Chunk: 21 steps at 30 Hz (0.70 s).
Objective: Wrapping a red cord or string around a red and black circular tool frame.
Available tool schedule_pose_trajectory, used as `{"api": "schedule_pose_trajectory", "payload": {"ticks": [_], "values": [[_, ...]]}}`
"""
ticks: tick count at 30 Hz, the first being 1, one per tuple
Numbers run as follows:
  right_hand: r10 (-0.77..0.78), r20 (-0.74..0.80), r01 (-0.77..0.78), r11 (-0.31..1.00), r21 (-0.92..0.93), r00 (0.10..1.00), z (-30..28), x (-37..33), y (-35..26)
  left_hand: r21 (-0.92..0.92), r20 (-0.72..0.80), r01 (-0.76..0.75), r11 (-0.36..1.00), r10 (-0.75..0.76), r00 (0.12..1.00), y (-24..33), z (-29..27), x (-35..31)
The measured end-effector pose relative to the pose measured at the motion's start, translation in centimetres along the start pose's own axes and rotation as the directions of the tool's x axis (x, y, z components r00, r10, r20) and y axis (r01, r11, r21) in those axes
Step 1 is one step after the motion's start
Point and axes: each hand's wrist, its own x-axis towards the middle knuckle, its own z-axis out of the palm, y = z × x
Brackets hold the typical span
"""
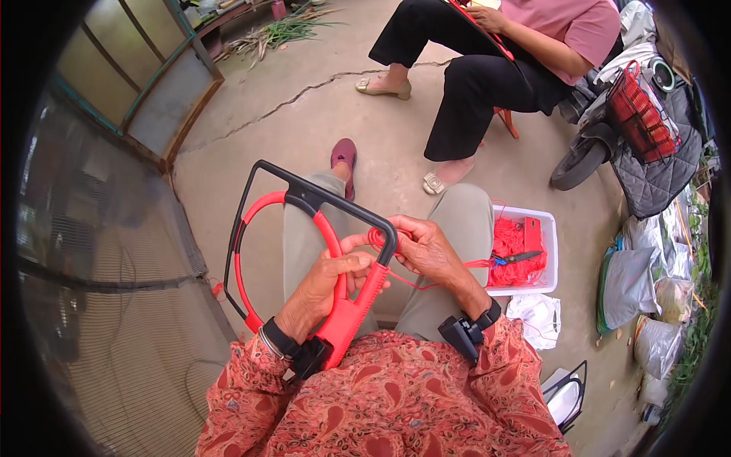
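Note:
A looped black frame (339, 199), partly wrapped in red strip, rests across my lap and leans to the left. My left hand (318, 291) has its fingers closed around one red-wrapped bar of it. Near the frame's upper right corner, my right hand (432, 250) pinches a small coil of red strip (376, 237). Another stretch of red strip (415, 286) slants from the wrapped bar toward my right wrist. Some fingertips are hidden behind the bar and the coil.
Right of my knee stands a white bin (551, 247) of red strip, with dark-bladed scissors (523, 257) on top. Another black frame (583, 381) lies at lower right. A seated person (487, 84) is ahead; a mesh screen (137, 335) stands left, stuffed bags (628, 278) right.

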Motion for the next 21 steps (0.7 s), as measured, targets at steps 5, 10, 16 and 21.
{"api": "schedule_pose_trajectory", "payload": {"ticks": [5, 10, 16, 21], "values": [[-0.245, 0.111, 0.236, 0.968, 0.086, 0.963, 2.1, 0.6, 1.3, 0.001, -0.017, -0.051, 0.999, 0.051, 0.999, 0.1, -0.2, -0.2], [-0.263, 0.125, 0.247, 0.960, 0.132, 0.957, 2.1, 0.2, 1.5, -0.032, -0.028, 0.001, 0.999, -0.002, 1.000, -0.2, -1.0, 0.1], [-0.128, 0.212, 0.117, 0.991, 0.063, 0.969, 0.3, -0.9, 0.3, -0.037, 0.053, 0.033, 0.999, -0.031, 0.998, 0.4, -0.4, 0.0], [-0.133, 0.213, 0.123, 0.991, 0.060, 0.968, 0.7, -0.6, -0.3, -0.031, 0.066, 0.036, 0.999, -0.034, 0.997, 0.1, -0.6, 0.3]]}}
